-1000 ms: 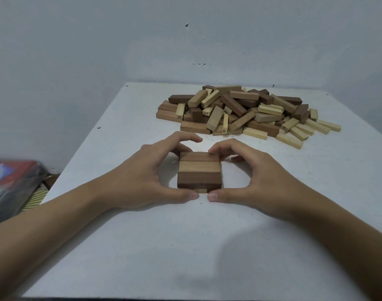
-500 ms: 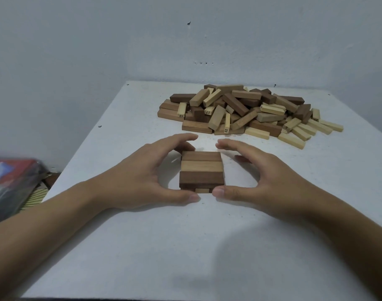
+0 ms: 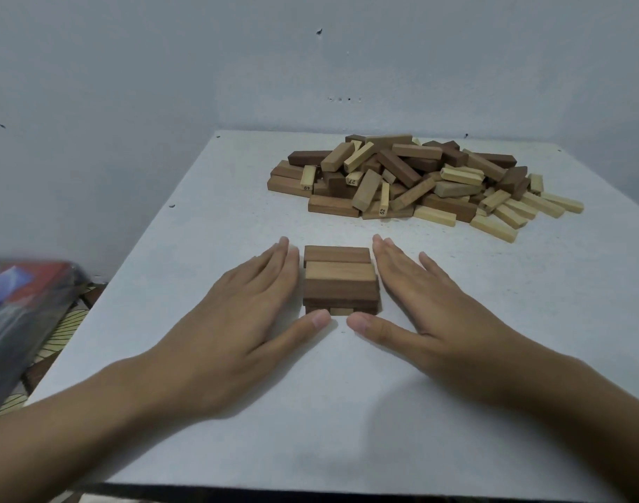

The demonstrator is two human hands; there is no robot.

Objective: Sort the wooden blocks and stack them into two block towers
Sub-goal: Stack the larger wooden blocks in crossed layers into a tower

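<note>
Left grip (image 3: 238, 321), right grip (image 3: 432, 314) flat beside stack (image 3: 341, 277); block pile (image 3: 412, 179) beyond.

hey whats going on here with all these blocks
A person is building a block tower on a white table. The left hand and right hand lie flat on either side of a short stack, fingers straight, thumbs near its front. The stack has two layers, with three blocks side by side on top. Behind it lies a big mixed pile of loose blocks, not yet sorted. No second tower is begun.
</note>
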